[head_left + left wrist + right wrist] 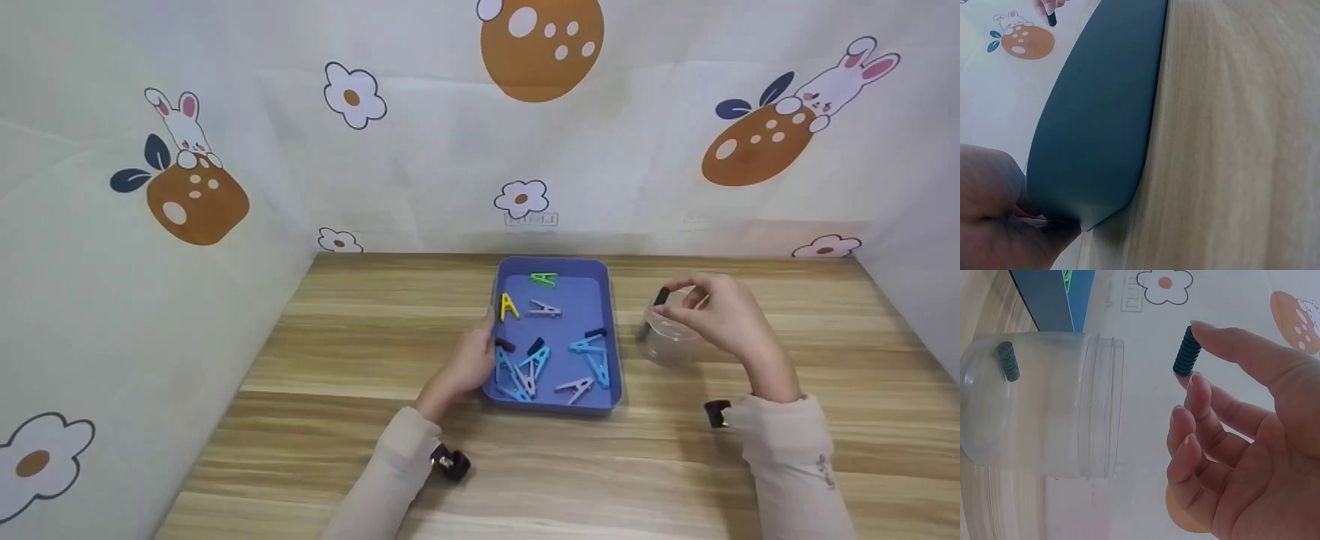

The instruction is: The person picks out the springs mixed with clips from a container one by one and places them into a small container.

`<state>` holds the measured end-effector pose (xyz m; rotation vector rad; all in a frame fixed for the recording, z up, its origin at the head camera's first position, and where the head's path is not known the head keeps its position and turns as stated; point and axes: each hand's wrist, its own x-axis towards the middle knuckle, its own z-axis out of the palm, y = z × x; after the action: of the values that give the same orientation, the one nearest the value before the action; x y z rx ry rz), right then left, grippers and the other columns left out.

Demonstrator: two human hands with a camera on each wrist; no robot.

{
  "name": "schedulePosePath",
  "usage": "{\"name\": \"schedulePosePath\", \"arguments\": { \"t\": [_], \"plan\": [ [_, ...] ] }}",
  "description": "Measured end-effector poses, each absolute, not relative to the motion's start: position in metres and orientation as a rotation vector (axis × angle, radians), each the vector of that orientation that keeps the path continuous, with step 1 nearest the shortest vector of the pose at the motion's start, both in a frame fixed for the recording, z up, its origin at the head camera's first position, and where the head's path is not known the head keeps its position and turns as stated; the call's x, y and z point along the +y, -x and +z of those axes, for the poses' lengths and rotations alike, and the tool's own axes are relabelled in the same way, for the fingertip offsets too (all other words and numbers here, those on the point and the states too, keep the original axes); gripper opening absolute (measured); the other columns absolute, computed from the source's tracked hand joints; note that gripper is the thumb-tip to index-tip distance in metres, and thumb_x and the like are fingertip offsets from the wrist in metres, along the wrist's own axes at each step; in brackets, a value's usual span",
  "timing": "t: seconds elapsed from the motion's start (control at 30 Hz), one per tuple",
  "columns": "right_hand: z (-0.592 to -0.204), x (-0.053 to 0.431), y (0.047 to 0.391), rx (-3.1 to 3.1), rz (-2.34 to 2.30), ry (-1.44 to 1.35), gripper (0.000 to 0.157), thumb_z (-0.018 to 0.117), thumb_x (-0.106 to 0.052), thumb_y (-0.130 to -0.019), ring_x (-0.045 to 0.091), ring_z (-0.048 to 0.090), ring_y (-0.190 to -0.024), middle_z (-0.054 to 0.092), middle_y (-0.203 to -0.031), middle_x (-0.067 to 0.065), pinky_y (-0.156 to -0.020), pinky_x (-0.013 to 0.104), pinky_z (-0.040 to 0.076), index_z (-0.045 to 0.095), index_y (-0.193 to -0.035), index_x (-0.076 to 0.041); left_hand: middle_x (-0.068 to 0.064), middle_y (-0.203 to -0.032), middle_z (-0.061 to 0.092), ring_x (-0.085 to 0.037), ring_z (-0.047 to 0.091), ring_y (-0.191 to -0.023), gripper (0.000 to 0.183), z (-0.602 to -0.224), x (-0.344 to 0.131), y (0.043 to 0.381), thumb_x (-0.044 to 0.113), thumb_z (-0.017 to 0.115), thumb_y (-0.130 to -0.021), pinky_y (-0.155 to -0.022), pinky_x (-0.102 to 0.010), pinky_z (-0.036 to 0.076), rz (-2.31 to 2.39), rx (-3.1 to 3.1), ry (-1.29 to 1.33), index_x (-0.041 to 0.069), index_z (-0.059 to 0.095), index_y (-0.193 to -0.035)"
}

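My right hand [724, 315] pinches a short dark ribbed cylinder [1187, 351] between thumb and fingertip, over the mouth of a clear plastic jar [670, 346]. The other fingers curl loosely below it. Inside the jar lies a similar ribbed cylinder [1009, 361]. My left hand [474, 356] grips the left edge of a blue tray [555, 409]; in the left wrist view its fingers meet the tray wall at a corner. Several more dark cylinders [535, 346] lie in the tray among blue clothespins [598, 370].
Also in the tray are a green clothespin [544, 279], a yellow clothespin [508, 306] and several pale purple clothespins [576, 389]. The tray and jar stand on a wood-grain table [360, 330], with a printed cloth [427, 165] behind and at the sides.
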<state>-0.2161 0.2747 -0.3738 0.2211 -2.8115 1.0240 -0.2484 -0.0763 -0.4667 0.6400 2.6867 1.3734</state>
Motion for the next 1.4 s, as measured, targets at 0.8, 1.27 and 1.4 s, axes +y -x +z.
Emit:
{"name": "schedulePosePath", "arguments": {
  "t": [0.8, 1.27, 1.4],
  "plan": [
    [-0.378, 0.292, 0.218, -2.868, 0.998, -0.138, 0.048, 0.081, -0.029, -0.092, 0.017, 0.059, -0.074, 0.07, -0.085, 0.01, -0.059, 0.027, 0.046, 0.072, -0.124, 0.006, -0.039, -0.154, 0.045, -0.048, 0.045, -0.145, 0.051, -0.468, -0.075, 0.25, -0.006, 0.037, -0.108, -0.123, -0.056, 0.037, 1.357, 2.729, -0.674, -0.018, 0.029, -0.157],
    [-0.384, 0.301, 0.221, -2.878, 1.035, -0.138, 0.047, 0.081, -0.027, -0.093, 0.016, 0.057, -0.073, 0.069, -0.083, 0.009, -0.058, 0.026, 0.046, 0.071, -0.125, 0.006, -0.038, -0.154, 0.045, -0.047, 0.045, -0.145, 0.051, -0.468, -0.075, 0.248, -0.005, 0.036, -0.109, -0.123, -0.056, 0.038, 1.351, 2.722, -0.63, -0.016, 0.028, -0.158],
    [-0.387, 0.303, 0.223, -2.873, 1.056, -0.142, 0.046, 0.082, -0.025, -0.092, 0.014, 0.055, -0.071, 0.068, -0.081, 0.007, -0.057, 0.025, 0.045, 0.071, -0.124, 0.007, -0.039, -0.15, 0.048, -0.048, 0.049, -0.142, 0.05, -0.468, -0.075, 0.248, -0.006, 0.037, -0.108, -0.121, -0.057, 0.04, 1.338, 2.746, -0.644, -0.017, 0.03, -0.157]
  ]
}}
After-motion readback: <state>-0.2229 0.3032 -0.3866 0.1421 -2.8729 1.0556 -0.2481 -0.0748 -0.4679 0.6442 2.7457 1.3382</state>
